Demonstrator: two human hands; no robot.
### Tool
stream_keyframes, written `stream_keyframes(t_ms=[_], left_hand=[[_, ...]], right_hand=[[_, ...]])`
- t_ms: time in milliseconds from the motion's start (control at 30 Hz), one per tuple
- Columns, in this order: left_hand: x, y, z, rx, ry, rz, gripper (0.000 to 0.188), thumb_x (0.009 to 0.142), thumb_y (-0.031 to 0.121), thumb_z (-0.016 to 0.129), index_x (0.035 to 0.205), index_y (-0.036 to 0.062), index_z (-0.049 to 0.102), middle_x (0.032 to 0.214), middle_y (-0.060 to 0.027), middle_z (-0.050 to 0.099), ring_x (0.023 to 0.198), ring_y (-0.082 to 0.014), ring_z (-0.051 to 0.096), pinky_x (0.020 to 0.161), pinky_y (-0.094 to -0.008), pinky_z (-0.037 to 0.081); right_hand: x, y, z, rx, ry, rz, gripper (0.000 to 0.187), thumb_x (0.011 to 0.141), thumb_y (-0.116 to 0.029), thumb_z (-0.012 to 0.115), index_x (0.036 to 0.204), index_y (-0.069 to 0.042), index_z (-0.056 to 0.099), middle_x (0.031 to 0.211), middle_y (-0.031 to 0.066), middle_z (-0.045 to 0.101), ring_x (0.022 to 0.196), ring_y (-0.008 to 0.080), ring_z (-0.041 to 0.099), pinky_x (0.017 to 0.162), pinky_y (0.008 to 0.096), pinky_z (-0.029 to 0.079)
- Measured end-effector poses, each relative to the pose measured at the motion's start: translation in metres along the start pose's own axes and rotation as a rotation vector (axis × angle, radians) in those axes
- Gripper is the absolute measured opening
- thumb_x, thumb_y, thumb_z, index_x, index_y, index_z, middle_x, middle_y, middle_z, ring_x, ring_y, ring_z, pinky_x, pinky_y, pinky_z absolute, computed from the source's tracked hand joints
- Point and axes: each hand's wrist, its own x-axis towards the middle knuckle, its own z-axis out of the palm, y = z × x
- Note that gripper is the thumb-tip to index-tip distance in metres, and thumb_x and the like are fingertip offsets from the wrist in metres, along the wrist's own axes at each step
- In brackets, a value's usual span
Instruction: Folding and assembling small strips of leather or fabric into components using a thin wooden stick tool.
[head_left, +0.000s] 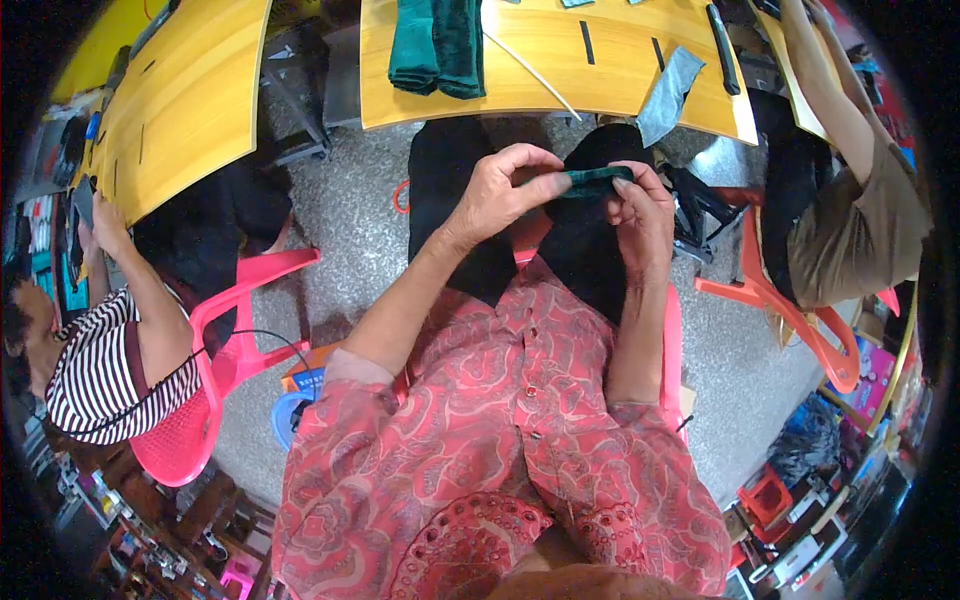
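Above my lap, a small strip of dark green fabric stretches between my two hands. My left hand pinches its left end between thumb and fingers. At the other end, my right hand grips the fabric with bent fingers and thumb. A folded stack of dark green velvety cloth lies on the yellow table in front of me. Right of it, a thin white stick rests at a slant. A grey-green fabric piece hangs over the table's front edge.
A black tool-like object lies at the table's right end. One person in a striped top sits on my left by a pink chair. Another in a brown top sits on my right by an orange chair.
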Motion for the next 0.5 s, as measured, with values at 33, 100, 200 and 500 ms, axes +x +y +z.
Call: stream_keyframes(t_ms=[33, 100, 200, 500], left_hand=[[0.002, -0.01, -0.003, 0.088, -0.064, 0.067, 0.018, 0.083, 0.017, 0.068, 0.09, 0.001, 0.067, 0.073, 0.0002, 0.062, 0.066, -0.0046, 0.054, 0.058, -0.0211, 0.044], [0.004, -0.018, -0.006, 0.174, -0.132, 0.136, 0.019, 0.082, 0.018, 0.069, 0.09, 0.001, 0.067, 0.075, -0.0002, 0.062, 0.067, -0.0049, 0.055, 0.058, -0.0214, 0.044], [0.006, -0.023, -0.008, 0.197, -0.117, 0.048, 0.017, 0.082, 0.017, 0.069, 0.088, 0.001, 0.067, 0.076, -0.0008, 0.062, 0.068, -0.0059, 0.056, 0.061, -0.0227, 0.046], [0.007, -0.008, -0.022, -0.1, -0.039, -0.06, 0.015, 0.087, 0.015, 0.064, 0.094, 0.0022, 0.061, 0.075, -0.0005, 0.062, 0.058, -0.0057, 0.056, 0.053, -0.0212, 0.047]], right_hand=[[0.0, 0.0, 0.002, -0.012, 0.033, -0.027, 0.016, 0.085, -0.004, 0.057, 0.099, -0.003, 0.062, 0.074, 0.001, 0.059, 0.052, 0.0047, 0.047, 0.044, 0.0186, 0.035], [0.001, 0.001, 0.0, 0.032, 0.035, -0.06, 0.015, 0.085, -0.004, 0.058, 0.1, -0.002, 0.062, 0.073, 0.0009, 0.058, 0.051, 0.0048, 0.046, 0.043, 0.0186, 0.035], [0.003, -0.001, -0.008, 0.104, 0.058, -0.089, 0.016, 0.084, -0.004, 0.061, 0.1, -0.001, 0.061, 0.071, 0.0009, 0.058, 0.048, 0.005, 0.044, 0.041, 0.018, 0.033], [-0.001, -0.009, -0.017, 0.182, 0.184, -0.063, 0.019, 0.084, -0.003, 0.06, 0.103, 0.0, 0.059, 0.066, 0.0012, 0.055, 0.044, 0.0039, 0.039, 0.037, 0.0169, 0.026]])
